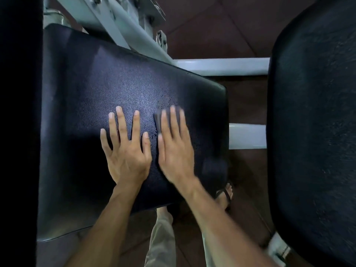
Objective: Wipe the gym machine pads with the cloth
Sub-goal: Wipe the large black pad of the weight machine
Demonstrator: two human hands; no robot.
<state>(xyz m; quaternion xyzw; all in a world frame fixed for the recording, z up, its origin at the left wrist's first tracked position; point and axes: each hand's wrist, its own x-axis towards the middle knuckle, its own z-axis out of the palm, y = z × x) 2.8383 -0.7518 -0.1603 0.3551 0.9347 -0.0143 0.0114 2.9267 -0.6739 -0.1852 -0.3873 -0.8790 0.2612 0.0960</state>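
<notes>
Left hand [126,149]: laid flat, palm down, on the centre pad [107,89]; fingers spread open, nothing held.
Right hand [174,149]: just beside the left hand, also palm down on the same pad; fingers extended and close together, pressed onto the cloth [159,118]. Hand is motion-blurred.
Cloth: small, dark grey, pinned flat between the right fingers and the pad surface; only its left edge and a strip past the fingertips are seen (the rest is hidden under the hand). No curled grip is seen, just flat pressure.
Centre pad: black, pebbled vinyl, long and rounded at the corners, set on a slant across the view; a glossy patch is seen ahead of the left fingertips.
Right pad [312,132]: second black pad at the right edge, well apart from both hands, untouched.
Left edge: a further dark surface [19,112] is seen; detail cannot be told.
Frame [221,66]: pale grey metal tubes, running from behind the centre pad across to the right pad.
Floor [208,35]: dark reddish-brown tiles.
Person: light trousers [161,236] and one foot in a dark flip-flop [225,195] seen below the pad's near edge.
</notes>
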